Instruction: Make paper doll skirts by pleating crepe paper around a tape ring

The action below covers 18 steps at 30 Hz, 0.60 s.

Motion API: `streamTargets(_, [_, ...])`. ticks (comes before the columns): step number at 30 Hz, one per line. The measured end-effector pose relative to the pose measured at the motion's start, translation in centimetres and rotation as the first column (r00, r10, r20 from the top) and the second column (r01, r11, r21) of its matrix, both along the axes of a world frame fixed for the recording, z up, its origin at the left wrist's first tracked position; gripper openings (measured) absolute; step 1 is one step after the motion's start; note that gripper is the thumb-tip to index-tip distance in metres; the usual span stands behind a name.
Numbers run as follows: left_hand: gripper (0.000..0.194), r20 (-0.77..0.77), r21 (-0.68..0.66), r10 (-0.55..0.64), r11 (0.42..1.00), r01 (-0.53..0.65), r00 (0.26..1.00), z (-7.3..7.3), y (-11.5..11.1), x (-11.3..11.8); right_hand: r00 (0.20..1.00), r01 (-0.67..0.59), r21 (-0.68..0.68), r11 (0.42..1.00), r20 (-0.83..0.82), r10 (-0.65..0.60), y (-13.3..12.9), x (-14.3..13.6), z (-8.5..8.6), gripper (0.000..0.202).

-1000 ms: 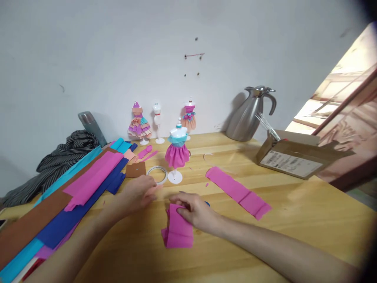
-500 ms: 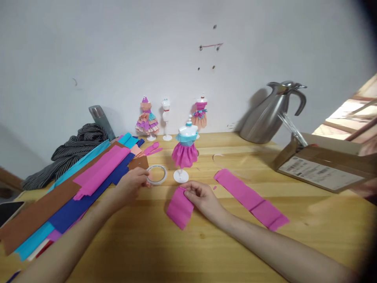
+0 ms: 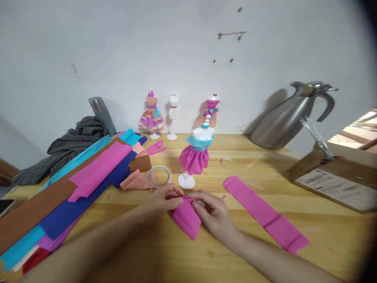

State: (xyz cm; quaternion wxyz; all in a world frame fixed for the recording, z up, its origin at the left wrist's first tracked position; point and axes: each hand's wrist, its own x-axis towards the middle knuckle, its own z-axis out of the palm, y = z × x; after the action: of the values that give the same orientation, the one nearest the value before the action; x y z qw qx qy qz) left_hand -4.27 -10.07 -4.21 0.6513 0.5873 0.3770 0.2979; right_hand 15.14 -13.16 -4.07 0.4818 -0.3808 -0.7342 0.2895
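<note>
The left hand [image 3: 166, 198] and right hand [image 3: 215, 214] have their fingers nearly closed, pinching the far edge of a pink piece [image 3: 187, 220] above the near middle of the worktop [image 3: 229, 263]. Beyond stands a pink-skirted dress form [image 3: 194, 159], a tape roll [image 3: 150, 179] to its left, a pink strip [image 3: 262, 210] to its right.

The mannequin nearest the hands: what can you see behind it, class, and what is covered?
Behind the front mannequin is a rear mannequin in a pink top and peach skirt. Its base and part of its skirt are covered.
</note>
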Motion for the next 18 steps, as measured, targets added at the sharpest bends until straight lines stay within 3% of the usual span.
streamTargets(2, [0.052,0.04,-0.023,-0.037,0.999,0.038,0.999,-0.1,0.0,0.0,0.999,0.035,-0.011,0.999,-0.028,-0.035,0.2,0.0,-0.2,0.014])
streamTargets(5, [0.036,-0.028,-0.044,-0.153,0.987,0.152,0.988,0.4,-0.2,-0.5,0.998,0.054,0.023,0.998,-0.036,-0.053,0.2,0.2,-0.5,0.014])
streamTargets(9, [0.009,-0.236,-0.031,-0.279,0.96,0.28,0.931,3.0,-0.1,-2.8,0.997,-0.019,0.119,0.993,0.079,0.009,0.0,0.9,-0.4,0.021])
streamTargets(10, [0.006,-0.416,0.064,-0.323,0.922,0.382,0.85,3.9,0.0,-3.6,0.993,-0.041,0.158,0.987,0.118,0.023,-0.1,1.0,-0.4,0.024])
streamTargets(13, [0.012,-0.775,0.216,-0.171,0.834,0.508,0.609,6.6,0.2,-6.2,0.98,-0.098,0.272,0.957,0.193,0.046,-0.2,1.2,-0.5,0.033])
streamTargets(14, [0.013,-0.854,0.243,-0.053,0.839,0.487,0.517,7.4,0.4,-7.0,0.977,-0.113,0.304,0.946,0.209,0.05,-0.3,1.2,-0.6,0.036])
streamTargets(16, [0.011,-0.91,0.343,0.223,0.878,0.333,0.351,8.6,1.0,-8.5,0.964,-0.155,0.346,0.926,0.256,0.066,-0.4,1.2,-0.8,0.038])
streamTargets(18, [0.022,-0.89,0.431,0.372,0.874,0.223,0.265,9.3,2.3,-9.6,0.935,-0.234,0.361,0.903,0.337,0.107,-0.6,1.1,-0.8,0.038])
